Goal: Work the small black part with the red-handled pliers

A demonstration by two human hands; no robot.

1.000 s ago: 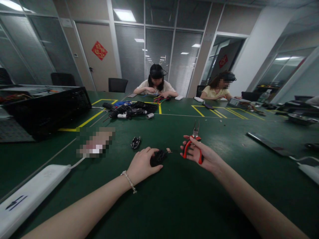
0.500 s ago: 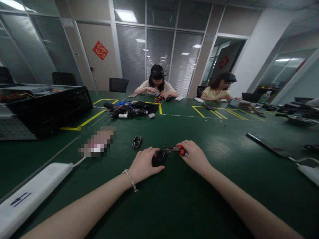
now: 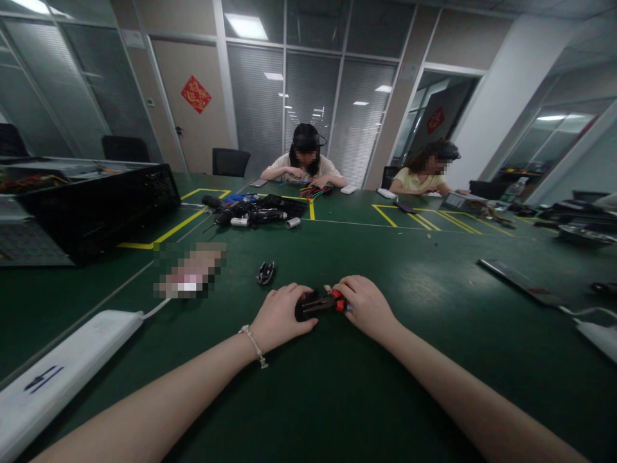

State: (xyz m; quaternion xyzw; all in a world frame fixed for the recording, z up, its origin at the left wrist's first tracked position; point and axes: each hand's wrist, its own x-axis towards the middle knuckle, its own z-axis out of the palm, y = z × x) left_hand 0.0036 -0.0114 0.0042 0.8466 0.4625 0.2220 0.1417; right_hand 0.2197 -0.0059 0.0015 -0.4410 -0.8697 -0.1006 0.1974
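Left hand [image 3: 282, 315] holds a small black part [image 3: 299, 314] low over the green tabletop [image 3: 289, 405], its fingers curled round the far side and its thumb along the near side, while the right hand [image 3: 369, 302] grips red-handled pliers [image 3: 324, 303] whose metal nose points left across the part; whether the two touch cannot be told. A small tan piece [image 3: 327, 289] lies just beyond the pliers, and a black-and-silver piece [image 3: 265, 273] lies beyond the left hand. A white bar [image 3: 72, 379] lies farther left, near a black case [image 3: 106, 212]
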